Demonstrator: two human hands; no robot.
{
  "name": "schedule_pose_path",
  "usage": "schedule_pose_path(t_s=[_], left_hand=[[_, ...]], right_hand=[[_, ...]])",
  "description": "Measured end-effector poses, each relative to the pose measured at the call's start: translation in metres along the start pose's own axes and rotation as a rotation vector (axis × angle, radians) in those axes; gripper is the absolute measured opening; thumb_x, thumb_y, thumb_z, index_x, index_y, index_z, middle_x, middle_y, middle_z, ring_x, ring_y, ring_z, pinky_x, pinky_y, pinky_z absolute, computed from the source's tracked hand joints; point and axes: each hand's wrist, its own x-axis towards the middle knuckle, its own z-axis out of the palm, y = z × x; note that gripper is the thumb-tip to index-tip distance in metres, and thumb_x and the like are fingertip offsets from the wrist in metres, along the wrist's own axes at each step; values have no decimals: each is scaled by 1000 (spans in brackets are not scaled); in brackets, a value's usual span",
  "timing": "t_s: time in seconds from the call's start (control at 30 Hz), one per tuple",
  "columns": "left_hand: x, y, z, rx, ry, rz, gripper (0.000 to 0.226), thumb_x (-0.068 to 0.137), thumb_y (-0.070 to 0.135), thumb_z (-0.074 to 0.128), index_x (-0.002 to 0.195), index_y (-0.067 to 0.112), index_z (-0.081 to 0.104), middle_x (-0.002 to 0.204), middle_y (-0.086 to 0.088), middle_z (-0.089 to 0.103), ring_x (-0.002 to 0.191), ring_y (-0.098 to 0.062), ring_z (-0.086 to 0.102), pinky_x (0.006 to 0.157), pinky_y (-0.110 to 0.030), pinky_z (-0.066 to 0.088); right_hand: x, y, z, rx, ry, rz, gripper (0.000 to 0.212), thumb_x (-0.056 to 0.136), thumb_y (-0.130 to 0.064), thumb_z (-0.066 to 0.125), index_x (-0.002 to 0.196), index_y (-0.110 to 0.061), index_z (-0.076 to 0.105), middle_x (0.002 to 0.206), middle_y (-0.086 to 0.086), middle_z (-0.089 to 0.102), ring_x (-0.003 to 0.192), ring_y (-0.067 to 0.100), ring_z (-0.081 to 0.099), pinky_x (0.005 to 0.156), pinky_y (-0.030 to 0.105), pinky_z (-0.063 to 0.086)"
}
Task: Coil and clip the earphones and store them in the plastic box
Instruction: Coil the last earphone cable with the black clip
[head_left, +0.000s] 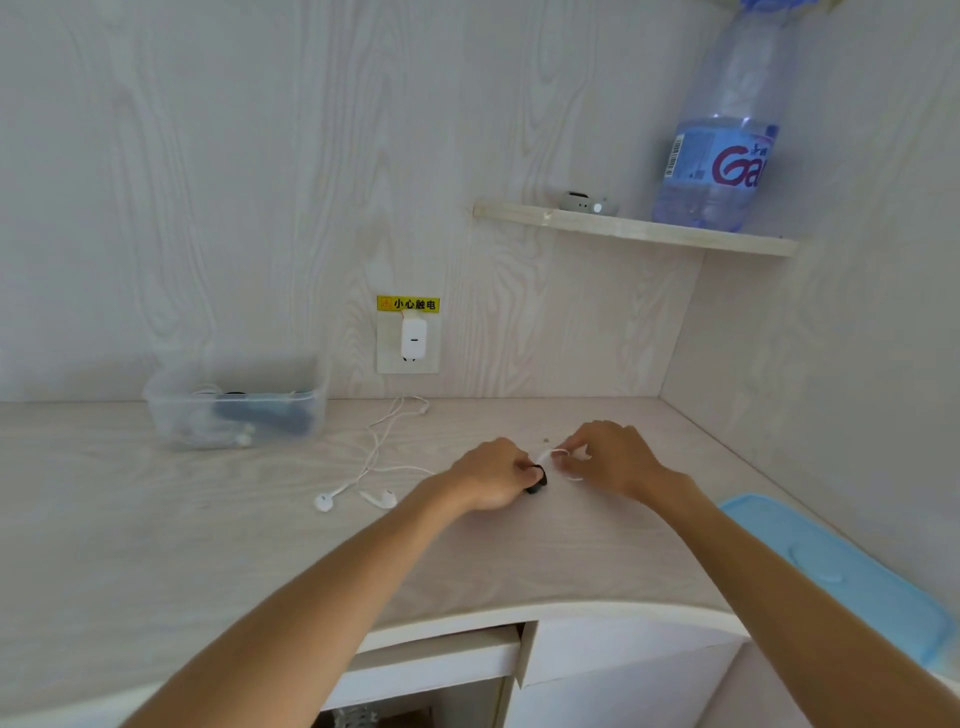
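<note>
While the left hand (493, 475) grips a small black clip (536, 480) and the right hand (608, 457) pinches one end of the white earphones (374, 457), coiling looks barely begun: most of the cable lies loose to the left of both hands, earbuds splayed. Clipping and storing remain; the plastic box (234, 415) waits farther left, seemingly already holding other cables.

two hands: left hand (491, 475), right hand (610, 457). one loose set of earphones (374, 457) with two earbuds. one black clip (537, 480). one clear plastic box (236, 410); its contents cannot be counted. one blue lid (852, 571). one water bottle (722, 156). one shelf (634, 228). one charger (414, 339). one yellow sticker (408, 304).
</note>
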Motion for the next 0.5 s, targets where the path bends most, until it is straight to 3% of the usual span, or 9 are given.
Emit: schedule_pose_path(t_s=[0.1,0.2,0.3,0.4,0.5], left_hand=[[1,-2,1,62,60,13,26,96,32,51,104,18,72,107,-4,70,100,-24,63,90,-38,50],[-1,-7,-13,34,42,11,23,93,28,57,103,15,73,108,-5,71,103,-22,64,94,-37,48],[-7,-20,-36,88,9,-6,22,91,25,59,99,11,74,105,-9,71,101,-24,64,90,-33,47],[-18,-42,-61,169,8,-86,23,92,25,59,98,9,74,102,-9,72,91,-20,63,78,-27,44],[-34,-66,-85,217,74,-181,22,91,25,59,82,10,71,71,-6,62,64,-16,51,60,-26,36]], right_hand=[[1,-2,-10,318,-79,51,24,89,-36,61,103,-22,74,112,-3,70,109,18,61,88,29,46],[-2,-4,-26,562,-281,63,23,82,-40,69,100,-27,75,114,-8,69,116,26,59,76,21,44],[-3,-10,-39,488,-371,36,27,75,-50,72,96,-32,76,116,-14,67,118,7,54,104,26,34],[-1,-15,-48,583,-341,-47,16,85,-43,62,93,-37,75,122,-11,65,122,6,51,111,30,27],[5,-22,-54,922,-165,-101,29,98,-29,45,117,-19,65,127,-3,62,114,5,56,107,24,29]])
